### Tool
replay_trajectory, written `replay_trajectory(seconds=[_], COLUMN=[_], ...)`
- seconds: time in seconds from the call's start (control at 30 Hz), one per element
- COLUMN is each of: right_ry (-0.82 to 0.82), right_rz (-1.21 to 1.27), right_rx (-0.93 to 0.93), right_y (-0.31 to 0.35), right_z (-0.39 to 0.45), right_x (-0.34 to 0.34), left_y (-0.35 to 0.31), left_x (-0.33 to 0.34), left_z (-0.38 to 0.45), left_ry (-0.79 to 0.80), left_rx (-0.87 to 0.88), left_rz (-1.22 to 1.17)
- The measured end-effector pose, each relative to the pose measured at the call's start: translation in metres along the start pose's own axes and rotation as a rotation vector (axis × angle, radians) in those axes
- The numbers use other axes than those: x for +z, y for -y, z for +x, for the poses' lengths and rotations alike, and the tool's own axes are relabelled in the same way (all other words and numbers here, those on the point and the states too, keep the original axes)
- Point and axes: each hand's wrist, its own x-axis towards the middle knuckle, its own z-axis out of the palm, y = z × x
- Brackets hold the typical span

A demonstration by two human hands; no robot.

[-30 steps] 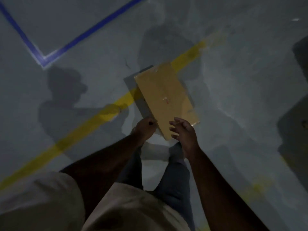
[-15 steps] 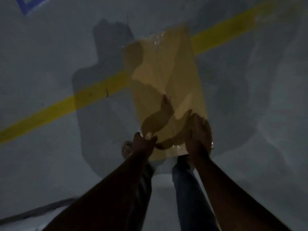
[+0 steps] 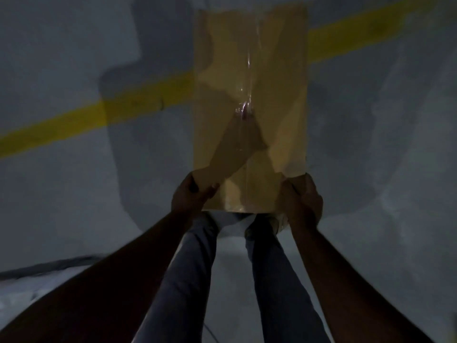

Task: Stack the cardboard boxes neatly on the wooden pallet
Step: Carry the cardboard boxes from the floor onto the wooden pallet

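Note:
A long brown cardboard box (image 3: 249, 78), sealed with shiny clear tape down its middle, lies on the grey floor straight ahead of me, its near end by my feet. My left hand (image 3: 190, 196) grips the near left corner, thumb on the top face. My right hand (image 3: 300, 199) grips the near right corner, fingers curled round the edge. Shadows of my arms cross the box top. No wooden pallet is in view.
A yellow painted line (image 3: 94, 115) runs diagonally across the floor and passes under the box. My legs in blue trousers (image 3: 193, 280) stand just behind the box. A dark cable (image 3: 49, 267) lies on the floor at the lower left.
I have bent lower over the box, so it looks larger and squarer to me. Both hands went from hovering at its near end to gripping the two near corners.

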Motion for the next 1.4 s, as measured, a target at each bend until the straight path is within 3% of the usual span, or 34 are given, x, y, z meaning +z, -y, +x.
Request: replay_trajectory(seconds=[0.07,0.13,0.23,0.43,0.7,0.97,1.13,1.4], right_ry=[-0.01,-0.018,0.086,0.221,0.316,0.435,0.46,0.491], right_rz=[0.129,0.388,0.61,0.37,0.125,0.101,0.168,0.08], right_rx=[-0.086,-0.048,-0.065,-0.33,-0.608,-0.802,-0.774,-0.759], right_y=[0.025,0.057,0.119,0.274,0.398,0.512,0.591,0.764], right_z=[-0.038,-0.079,-0.145,-0.311,-0.484,-0.568,-0.571,-0.58], right_x=[-0.014,-0.029,-0.047,-0.054,-0.008,0.08,0.146,0.27], left_y=[-0.019,-0.041,-0.074,-0.084,-0.079,-0.103,-0.151,-0.226], left_x=[-0.039,-0.081,-0.158,-0.311,-0.479,-0.625,-0.716,-0.864], left_z=[-0.027,-0.055,-0.101,-0.216,-0.307,-0.276,-0.218,-0.12], left_ry=[0.0,-0.024,-0.075,-0.261,-0.342,-0.51,-0.486,-0.526], left_rx=[0.068,0.124,0.104,-0.004,0.286,0.377,0.367,0.284], left_rz=[-0.074,-0.203,-0.434,-0.683,-0.811,-0.907,-0.873,-0.923])
